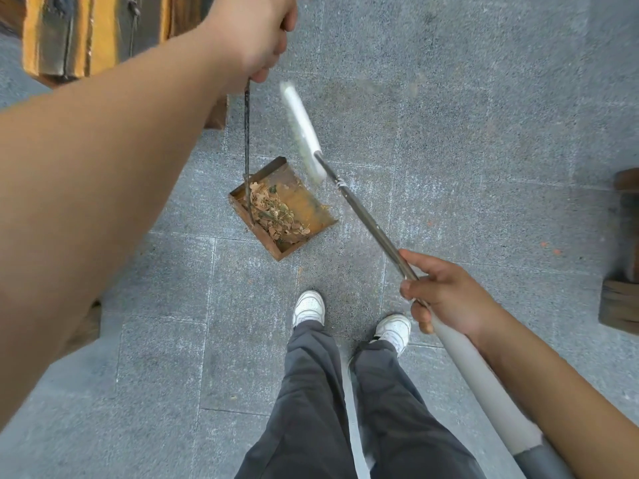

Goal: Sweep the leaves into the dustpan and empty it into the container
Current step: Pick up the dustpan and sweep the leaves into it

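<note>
Our left hand (256,32) at 11 o'clock grips the dustpan's rod (247,133) | dustpan (281,207) centre on the paving, leaves (276,216) inside | broom (304,129) blurred beside it | our right hand (446,295) at 4 o'clock grips its pole.

Soft daylight, perhaps motion-blurred edges

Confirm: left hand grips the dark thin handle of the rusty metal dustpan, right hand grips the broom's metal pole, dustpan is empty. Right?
Not quite. The rusty metal dustpan is not empty: the head view shows dry brown leaves piled inside. Left hand on its handle and right hand on the broom pole are correct.
</note>
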Available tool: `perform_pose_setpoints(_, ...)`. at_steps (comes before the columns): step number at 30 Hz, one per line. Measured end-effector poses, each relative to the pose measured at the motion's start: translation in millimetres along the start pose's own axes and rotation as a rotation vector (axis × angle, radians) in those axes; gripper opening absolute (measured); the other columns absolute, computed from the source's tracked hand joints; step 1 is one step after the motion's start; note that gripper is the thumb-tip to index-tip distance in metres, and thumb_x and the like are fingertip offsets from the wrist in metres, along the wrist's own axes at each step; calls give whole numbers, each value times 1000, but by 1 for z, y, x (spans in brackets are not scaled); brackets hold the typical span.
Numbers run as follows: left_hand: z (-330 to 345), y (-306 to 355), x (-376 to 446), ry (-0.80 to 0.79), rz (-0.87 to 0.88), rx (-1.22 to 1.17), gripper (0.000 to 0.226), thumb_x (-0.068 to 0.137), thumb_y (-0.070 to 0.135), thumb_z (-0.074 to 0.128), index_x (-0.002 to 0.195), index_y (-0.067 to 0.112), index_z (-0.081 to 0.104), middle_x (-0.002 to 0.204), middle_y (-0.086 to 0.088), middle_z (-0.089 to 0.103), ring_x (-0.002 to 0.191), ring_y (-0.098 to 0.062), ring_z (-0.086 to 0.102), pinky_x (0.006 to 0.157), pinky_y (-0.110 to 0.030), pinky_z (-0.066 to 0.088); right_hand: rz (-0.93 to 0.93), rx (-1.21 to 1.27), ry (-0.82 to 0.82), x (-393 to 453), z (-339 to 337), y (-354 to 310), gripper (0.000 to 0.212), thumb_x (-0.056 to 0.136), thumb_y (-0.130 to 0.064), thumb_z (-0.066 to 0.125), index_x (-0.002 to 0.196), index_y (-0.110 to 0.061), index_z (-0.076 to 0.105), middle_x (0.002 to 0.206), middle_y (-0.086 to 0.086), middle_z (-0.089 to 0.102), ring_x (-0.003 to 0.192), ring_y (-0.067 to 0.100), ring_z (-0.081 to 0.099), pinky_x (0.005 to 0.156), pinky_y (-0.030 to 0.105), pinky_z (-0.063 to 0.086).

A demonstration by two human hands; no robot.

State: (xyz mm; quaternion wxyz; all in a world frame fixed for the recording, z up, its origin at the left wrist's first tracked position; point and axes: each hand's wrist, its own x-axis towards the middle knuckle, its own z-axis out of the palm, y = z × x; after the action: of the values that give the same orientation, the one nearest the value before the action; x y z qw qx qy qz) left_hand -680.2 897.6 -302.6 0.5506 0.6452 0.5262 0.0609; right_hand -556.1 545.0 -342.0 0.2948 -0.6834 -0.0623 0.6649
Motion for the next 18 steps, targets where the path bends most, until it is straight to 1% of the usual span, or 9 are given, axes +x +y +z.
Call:
perform_pose_setpoints(2,-11,-4,-10,35,0,-23,8,71,25,39,63,25,40,48,6,29,41,-14,18,44,-19,17,-24,-48,30,12,-4,-9,57,88,4,59,138,-21,48,51,5,55,36,20,47,39,26,42)
perform_pose_setpoints(5,-26,-21,-33,41,74,-109,30,90,27,42,61,21,43,43,4,30,37,-14,19,43,-16,18,-49,-204,58,31,-9,-20,58,89,2,60,139,-23,47,44,-3,57,33,16,49,36,24,42)
perform_pose_setpoints(6,-32,-27,-42,22,88,-150,34,94,29,42,61,21,44,41,5,30,36,-13,19,43,-16,18,-56,-271,62,38,-9,-24,58,89,1,60,140,-24,46,44,-2,58,34,15,50,37,24,43)
perform_pose_setpoints(8,-43,-38,-57,-12,115,-216,36,97,29,41,62,19,44,40,4,29,37,-12,17,45,-18,13,-70,-390,81,51,-10,-34,59,89,-1,61,141,-25,46,53,6,59,35,16,51,38,25,44)
perform_pose_setpoints(11,-65,-53,-75,-54,128,-256,34,97,29,40,65,20,46,42,4,29,41,-11,16,47,-21,11,-117,-645,112,72,-3,-52,56,88,-2,58,139,-25,48,64,11,60,36,16,55,39,28,48)
perform_pose_setpoints(14,-90,-68,-93,-99,125,-315,30,93,31,40,66,22,50,43,8,32,42,-13,14,46,-22,11,-168,-942,127,92,17,-73,53,86,0,52,135,-22,52,76,11,63,52,26,64,43,35,56)
perform_pose_setpoints(16,-105,-77,-104,-153,136,-370,24,86,36,53,68,21,52,45,9,34,45,-17,10,46,-22,12,-190,-1133,125,106,33,-85,48,86,0,50,131,-15,54,80,9,61,58,26,64,42,30,51)
perform_pose_setpoints(17,-111,-80,-108,-198,131,-393,28,78,46,61,68,21,53,45,9,34,46,-18,9,45,-21,12,-192,-1206,121,113,42,-90,44,86,-1,50,128,-12,55,81,9,60,59,25,63,41,27,47)
perform_pose_setpoints(18,-116,-82,-112,-246,113,-403,38,70,56,64,69,20,53,46,9,34,46,-17,9,45,-20,12,-186,-1265,123,118,51,-94,41,86,-2,50,126,-11,56,81,9,59,59,24,62,40,24,43)
